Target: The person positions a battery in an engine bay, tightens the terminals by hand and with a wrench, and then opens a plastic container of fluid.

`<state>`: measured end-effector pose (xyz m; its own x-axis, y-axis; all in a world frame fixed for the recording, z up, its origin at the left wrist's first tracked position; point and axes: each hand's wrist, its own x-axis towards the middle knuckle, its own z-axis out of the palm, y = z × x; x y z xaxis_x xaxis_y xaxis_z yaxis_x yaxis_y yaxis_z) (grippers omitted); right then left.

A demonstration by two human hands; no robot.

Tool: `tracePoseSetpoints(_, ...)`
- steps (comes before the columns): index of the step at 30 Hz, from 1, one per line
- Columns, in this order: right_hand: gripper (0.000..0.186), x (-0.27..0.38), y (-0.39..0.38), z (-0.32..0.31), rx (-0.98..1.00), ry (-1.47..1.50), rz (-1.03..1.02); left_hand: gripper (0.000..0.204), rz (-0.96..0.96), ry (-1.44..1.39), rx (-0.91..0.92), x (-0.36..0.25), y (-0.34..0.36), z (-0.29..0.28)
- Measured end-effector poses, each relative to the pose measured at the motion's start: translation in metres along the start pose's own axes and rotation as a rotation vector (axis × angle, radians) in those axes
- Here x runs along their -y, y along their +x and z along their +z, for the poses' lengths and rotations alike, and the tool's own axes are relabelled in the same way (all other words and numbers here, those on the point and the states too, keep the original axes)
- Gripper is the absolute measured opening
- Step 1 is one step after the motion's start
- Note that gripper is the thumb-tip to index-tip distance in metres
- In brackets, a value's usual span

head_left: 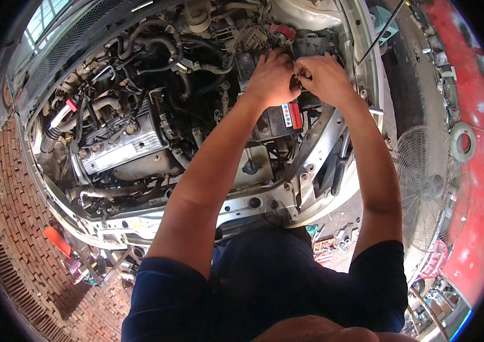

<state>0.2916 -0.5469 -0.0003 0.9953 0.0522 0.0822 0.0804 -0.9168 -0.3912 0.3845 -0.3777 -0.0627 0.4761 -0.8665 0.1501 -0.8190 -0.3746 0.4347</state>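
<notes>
Both of my hands are together over the upper end of a dark car battery [276, 121] with a red, white and blue label. My left hand [271, 78] curls over its top, fingertips turned down and mostly hidden, thumb toward the other hand. Close beside it, my right hand [326, 80] has thumb and forefinger pinched together. Something small and dark shows between the two hands, too small to name. Just beyond them lie a red cover [283, 32] and a black box [315, 44].
The engine [125, 149] with its hoses fills the left of the bay. A white reservoir [254, 165] stands nearer me, behind the front crossmember [242, 206]. A thin prop rod [383, 31] rises at the right. Beyond the car stand a fan [429, 185] and a red panel [476, 228].
</notes>
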Motion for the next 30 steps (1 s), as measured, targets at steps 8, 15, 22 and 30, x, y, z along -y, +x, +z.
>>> tracePoseSetpoints(8, 0.02, -0.004, 0.002, 0.006, -0.02, -0.054, -0.042, 0.057, -0.011, 0.033, 0.012, 0.001, 0.0, 0.0)
tracePoseSetpoints(15, 0.018, 0.008, 0.009, -0.001, 0.037, -0.048, -0.005, 0.053, 0.03, -0.013, -0.118, 0.005, -0.003, 0.002)
tracePoseSetpoints(22, 0.021, 0.001, 0.009, 0.006, -0.032, -0.097, -0.062, 0.039, 0.042, -0.092, -0.185, 0.005, -0.004, 0.006)
tracePoseSetpoints(30, 0.027, 0.011, 0.006, 0.007, -0.061, -0.184, -0.065, 0.041, 0.069, -0.029, -0.281, 0.01, -0.004, 0.022)
